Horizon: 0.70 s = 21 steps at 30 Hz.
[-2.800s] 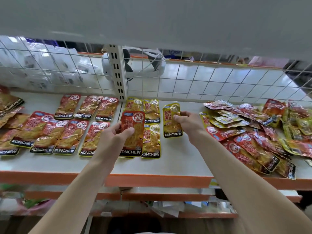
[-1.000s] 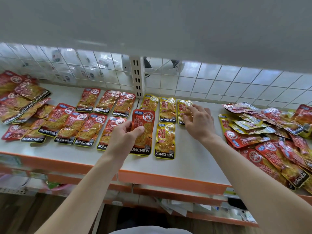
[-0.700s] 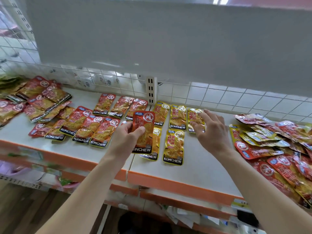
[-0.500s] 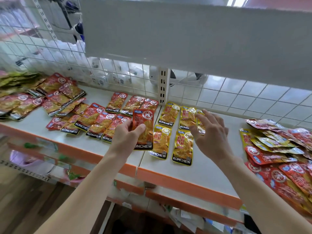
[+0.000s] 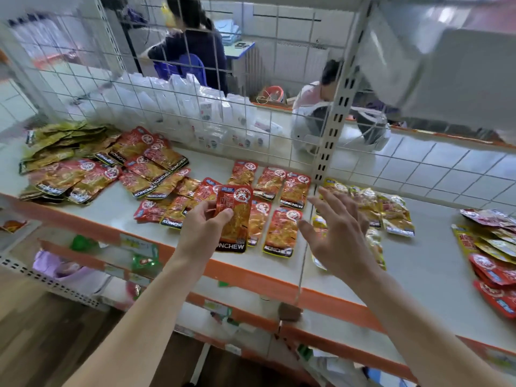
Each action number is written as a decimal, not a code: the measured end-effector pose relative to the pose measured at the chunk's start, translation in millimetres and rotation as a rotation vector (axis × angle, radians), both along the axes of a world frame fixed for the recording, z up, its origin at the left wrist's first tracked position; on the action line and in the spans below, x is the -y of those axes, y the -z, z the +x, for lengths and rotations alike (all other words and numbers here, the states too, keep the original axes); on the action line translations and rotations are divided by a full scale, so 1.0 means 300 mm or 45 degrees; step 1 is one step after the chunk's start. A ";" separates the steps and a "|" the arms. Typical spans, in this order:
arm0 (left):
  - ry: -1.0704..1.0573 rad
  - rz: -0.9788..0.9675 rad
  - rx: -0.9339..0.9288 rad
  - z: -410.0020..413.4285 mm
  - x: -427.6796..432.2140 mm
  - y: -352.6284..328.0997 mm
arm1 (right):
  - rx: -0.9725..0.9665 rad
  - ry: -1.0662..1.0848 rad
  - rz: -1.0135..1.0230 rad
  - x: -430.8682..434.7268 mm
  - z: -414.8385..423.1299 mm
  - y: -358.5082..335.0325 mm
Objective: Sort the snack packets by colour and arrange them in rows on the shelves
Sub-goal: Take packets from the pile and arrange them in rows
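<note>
1. The left hand [image 5: 205, 233] has a red packet [image 5: 237, 213] pinched between thumb and curled fingers. It is held upright, just above the front of the red rows [image 5: 294, 189].
2. The right hand [image 5: 340, 238] is wide open with fingers spread and grips nothing. It hovers over the near end of the yellow rows [image 5: 393, 210].
3. Done so far: two short rows of red packets lie flat on the shelf [image 5: 427, 247], and two short rows of yellow sit just beside them to the right. The colours are kept apart.
4. Plenty left, by my reckoning! A mixed pile [image 5: 488, 244] of red and yellow sits well apart at the right edge, not yet sorted.
5. On the left, a loose red heap [image 5: 145, 166] lies overlapping and askew. Behind it is a stack of green packets [image 5: 61, 141], and neither is in rows.
6. My call is early to middle of the job. The held red packet looks bound for the red front row, and the piles will need working through after that.
</note>
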<state>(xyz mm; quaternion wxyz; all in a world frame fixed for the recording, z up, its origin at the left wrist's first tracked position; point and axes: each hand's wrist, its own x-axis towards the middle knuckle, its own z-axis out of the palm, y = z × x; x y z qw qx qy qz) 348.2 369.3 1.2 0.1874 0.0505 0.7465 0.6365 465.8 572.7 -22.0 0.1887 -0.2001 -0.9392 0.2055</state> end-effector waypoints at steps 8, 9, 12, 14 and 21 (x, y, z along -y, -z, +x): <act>0.031 -0.012 -0.007 -0.214 0.283 0.000 | 0.004 0.035 0.005 0.310 -0.155 -0.011; 0.039 -0.013 -0.011 -0.240 0.312 0.003 | 0.003 0.044 0.004 0.342 -0.173 -0.008; 0.048 -0.015 -0.011 -0.303 0.383 0.009 | 0.001 0.066 -0.007 0.428 -0.209 -0.002; 0.063 -0.002 0.012 -0.332 0.416 0.011 | 0.003 0.084 -0.005 0.472 -0.227 0.000; 0.143 -0.009 0.023 -0.407 0.434 0.026 | 0.018 0.109 -0.028 0.559 -0.282 -0.007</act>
